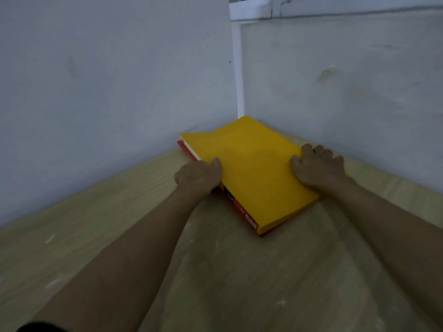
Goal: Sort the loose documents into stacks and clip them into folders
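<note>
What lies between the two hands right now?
In the head view, only the bare cover of the yellow folder spans between the left hand and the right hand; nothing sits on it.

Both forearms bare; a dark sleeve edge (40,327), seemingly, at the lower left corner.

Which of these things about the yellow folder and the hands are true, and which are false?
1. The yellow folder lies on a red folder. True.
2. Only one hand touches the folders. False: the left hand and the right hand both do.
3. The folders sit near the corner of two walls. True.
4. The yellow folder is wide open. False: it lies closed and flat.
5. Loose papers cover the table. False: none show on it.
</note>
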